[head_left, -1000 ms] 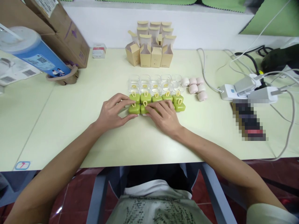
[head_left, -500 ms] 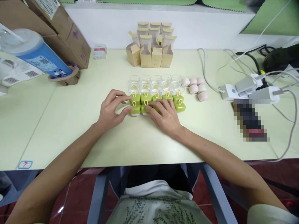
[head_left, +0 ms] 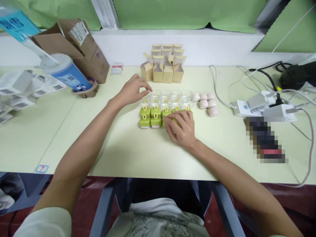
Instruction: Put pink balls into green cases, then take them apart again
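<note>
Two rows of small green cases (head_left: 145, 123) with pale yellow loops on top stand on the table, some showing white or pinkish lower parts. My right hand (head_left: 182, 129) rests over the right part of these rows, fingers apart and bent, hiding several cases. Just behind them are two rows of clear plastic containers (head_left: 166, 98), some with a yellow mark inside. At their left end is my left hand (head_left: 134, 89), its thumb and fingers apart and curved beside the back corner container, which they partly cover.
Open cardboard boxes (head_left: 158, 72) stand by the wall. Pale pink rounded pieces (head_left: 203, 104) lie right of the containers. Farther right are a power strip (head_left: 243, 108) with cables and a blurred-out object (head_left: 265, 141). A blue tub (head_left: 71, 75) and a large carton (head_left: 95, 56) stand left.
My left hand has left the green cases and moved back to the clear containers. My right hand has shifted right along the green rows. The camera view has tilted up.
</note>
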{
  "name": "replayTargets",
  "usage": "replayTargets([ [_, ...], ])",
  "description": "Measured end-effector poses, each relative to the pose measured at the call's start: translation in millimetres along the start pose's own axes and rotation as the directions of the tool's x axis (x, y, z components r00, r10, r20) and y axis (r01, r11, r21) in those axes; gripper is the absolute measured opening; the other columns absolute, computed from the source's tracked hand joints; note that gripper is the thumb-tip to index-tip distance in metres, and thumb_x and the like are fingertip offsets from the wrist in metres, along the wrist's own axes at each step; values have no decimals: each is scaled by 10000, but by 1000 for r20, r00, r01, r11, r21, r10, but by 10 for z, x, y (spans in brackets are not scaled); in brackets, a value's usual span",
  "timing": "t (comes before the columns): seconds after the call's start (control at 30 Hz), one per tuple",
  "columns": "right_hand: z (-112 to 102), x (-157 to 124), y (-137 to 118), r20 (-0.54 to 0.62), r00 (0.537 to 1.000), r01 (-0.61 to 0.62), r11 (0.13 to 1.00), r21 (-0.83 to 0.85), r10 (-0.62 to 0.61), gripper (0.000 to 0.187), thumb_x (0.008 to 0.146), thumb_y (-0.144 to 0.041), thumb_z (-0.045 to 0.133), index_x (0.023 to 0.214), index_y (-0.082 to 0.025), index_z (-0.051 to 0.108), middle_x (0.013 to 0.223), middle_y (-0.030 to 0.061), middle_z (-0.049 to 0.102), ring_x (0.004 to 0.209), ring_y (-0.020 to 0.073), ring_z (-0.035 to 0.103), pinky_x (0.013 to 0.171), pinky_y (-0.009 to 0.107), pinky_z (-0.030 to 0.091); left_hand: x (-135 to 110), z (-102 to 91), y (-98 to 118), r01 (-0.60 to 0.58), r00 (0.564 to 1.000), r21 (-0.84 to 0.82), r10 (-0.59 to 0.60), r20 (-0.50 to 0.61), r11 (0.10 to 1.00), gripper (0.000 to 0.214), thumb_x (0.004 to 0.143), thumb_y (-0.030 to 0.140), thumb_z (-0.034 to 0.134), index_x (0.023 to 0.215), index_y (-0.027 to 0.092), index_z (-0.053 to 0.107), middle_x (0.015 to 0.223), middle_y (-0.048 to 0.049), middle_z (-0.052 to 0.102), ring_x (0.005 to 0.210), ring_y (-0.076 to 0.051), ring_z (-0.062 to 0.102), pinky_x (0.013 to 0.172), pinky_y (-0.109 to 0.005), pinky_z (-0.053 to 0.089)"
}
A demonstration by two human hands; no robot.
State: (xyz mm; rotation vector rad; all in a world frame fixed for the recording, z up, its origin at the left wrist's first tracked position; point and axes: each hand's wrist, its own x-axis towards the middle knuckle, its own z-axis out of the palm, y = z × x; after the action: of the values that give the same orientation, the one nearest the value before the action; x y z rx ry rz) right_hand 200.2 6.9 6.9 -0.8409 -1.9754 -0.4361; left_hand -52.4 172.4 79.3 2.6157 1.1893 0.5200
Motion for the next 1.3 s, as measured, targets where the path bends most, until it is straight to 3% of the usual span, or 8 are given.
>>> replayTargets([
  [0.2,-21,-15,6,5,1000,21,1000,0,-21,162,1014,-127,685,1133,-224,734,1012,57,822,981,251,706,877,438,466,98,-45,284,88,966,282,-151,210,955,445,1049,251,495,1321,251,847,989,-117,803,1317,-386,613,1092,-510,529],
  [0.37,-6,-32,-13,45,999,29,999,14,-29,168,1016,-121,677,1120,-223,761,1002,52,807,987,242,694,905,441,478,125,13,433,90,939,343,-194,283,935,537,976,131,449,1307,262,851,944,-112,800,1240,-353,643,1013,-448,551],
  [0.53,2,-44,-3,91,996,23,1000,-5,-23,159,1026,-127,674,1099,-230,771,1005,49,802,984,245,695,905,443,468,124,63,452,98,943,363,-203,263,927,510,967,110,447,1251,222,855,966,-143,802,1210,-353,653,980,-443,553],
  [0.77,1,-62,-10,128,992,2,1000,24,-5,183,1028,-133,674,1126,-239,786,1038,60,807,1013,257,692,918,461,467,115,161,275,66,973,271,-122,194,960,468,937,189,475,1167,248,879,892,-128,792,1123,-371,686,997,-491,577],
  [0.97,14,-80,-3,231,972,-53,999,8,49,198,1035,-156,663,1143,-261,792,1050,56,803,1046,268,693,934,477,449,104,204,92,58,991,194,-80,106,979,485,971,228,514,1344,297,817,934,-98,788,1163,-354,688,1035,-498,587],
  [1.17,6,-44,-7,135,991,10,1000,-17,-8,176,1039,-131,654,1091,-235,785,1011,51,805,991,248,688,907,446,463,81,139,34,64,992,229,-88,95,971,512,991,248,528,1463,285,722,983,-109,760,1156,-362,702,1044,-507,579],
  [1.3,6,-46,-10,145,989,2,1000,-22,1,167,1052,-148,645,1097,-233,781,1014,53,802,1000,248,682,914,451,457,76,136,49,72,987,258,-106,120,963,541,992,245,505,1502,260,685,1026,-117,769,1141,-364,714,1026,-499,581],
])
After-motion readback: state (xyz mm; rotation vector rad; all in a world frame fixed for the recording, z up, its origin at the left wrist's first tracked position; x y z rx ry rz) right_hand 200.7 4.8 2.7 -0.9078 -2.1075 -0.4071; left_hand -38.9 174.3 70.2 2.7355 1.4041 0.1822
